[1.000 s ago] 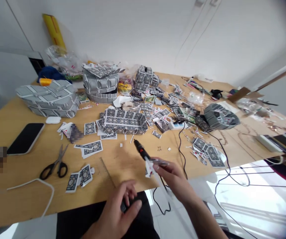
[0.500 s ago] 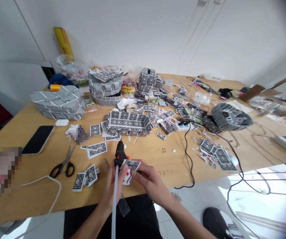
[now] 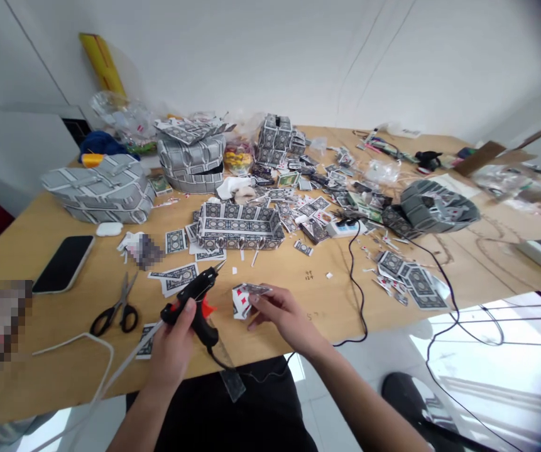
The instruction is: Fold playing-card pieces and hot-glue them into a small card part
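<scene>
step: gluing | left hand [image 3: 172, 342] grips glue gun [image 3: 193, 300] | right hand [image 3: 282, 312] pinches folded playing card [image 3: 245, 297] | next: likely nozzle must meet card edge

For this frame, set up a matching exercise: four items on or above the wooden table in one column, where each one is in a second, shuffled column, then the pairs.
Items
1. black hot glue gun with orange trigger
2. small folded playing-card piece
3. black-handled scissors
4. black smartphone

Places
A. lying screen-up near the table's left edge
B. held in the left hand
C. flat on the table, left of the glue gun
D. held in the right hand

Pairs: 1-B, 2-D, 3-C, 4-A
</scene>
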Tool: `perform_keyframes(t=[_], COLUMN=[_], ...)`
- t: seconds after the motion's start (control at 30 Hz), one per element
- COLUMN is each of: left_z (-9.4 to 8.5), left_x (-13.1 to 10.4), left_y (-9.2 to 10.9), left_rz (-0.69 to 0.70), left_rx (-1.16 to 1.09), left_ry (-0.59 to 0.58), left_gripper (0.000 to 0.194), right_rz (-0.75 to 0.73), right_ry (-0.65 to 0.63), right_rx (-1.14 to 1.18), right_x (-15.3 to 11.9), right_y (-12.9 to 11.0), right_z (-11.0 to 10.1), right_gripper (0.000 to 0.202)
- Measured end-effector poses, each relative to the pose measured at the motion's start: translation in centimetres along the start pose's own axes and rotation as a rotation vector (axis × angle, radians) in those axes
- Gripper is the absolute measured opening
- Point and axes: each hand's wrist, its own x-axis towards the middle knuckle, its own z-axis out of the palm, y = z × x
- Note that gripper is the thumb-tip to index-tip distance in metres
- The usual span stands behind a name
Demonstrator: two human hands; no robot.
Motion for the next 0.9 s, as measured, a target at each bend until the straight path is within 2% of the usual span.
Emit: perform_keyframes(t=[0.13,0.2,0.4,0.5,0.6,0.7,0.77,0.9], left_z=[-1.4,-1.8,-1.7,-1.9,-2.3,-2.4,-2.0,-1.5], left_x=[-1.9,-2.9,-5.1,-5.4,-5.1,-4.5,-4.3,-4.5], left_y=[1.0,1.0,1.1,1.3,1.3,1.1,0.9,-0.1], left_rz=[-0.096,-0.129,-0.212,-0.251,-0.228,-0.16,-0.149,-0.269], left_rx=[0.02,0.059,0.097,0.127,0.218,0.342,0.401,0.412], left_ry=[-0.059,-0.044,-0.017,0.004,0.007,-0.045,-0.081,-0.135], left_gripper=[0.055,0.061,0.072,0.072,0.074,0.067,0.054,0.036], right_rz=[0.005,-0.018,-0.155,-0.25,-0.331,-0.321,-0.287,-0.227], right_ry=[0.024,0.014,0.031,-0.04,-0.105,-0.138,-0.154,-0.154], right_rx=[-0.009,-0.021,-0.029,-0.127,-0.213,-0.168,-0.115,-0.031], right_x=[3.2,4.9,8.8,9.8,10.2,10.3,10.3,10.3], right_y=[0.4,0.3,0.0,0.3,1.0,1.9,2.3,2.5], right_z=[-1.7,-2.2,-2.4,-2.8,-3.4,-3.8,-4.0,-4.4], right_gripper=[0.054,0.055,0.065,0.053,0.035,0.032,0.031,0.032])
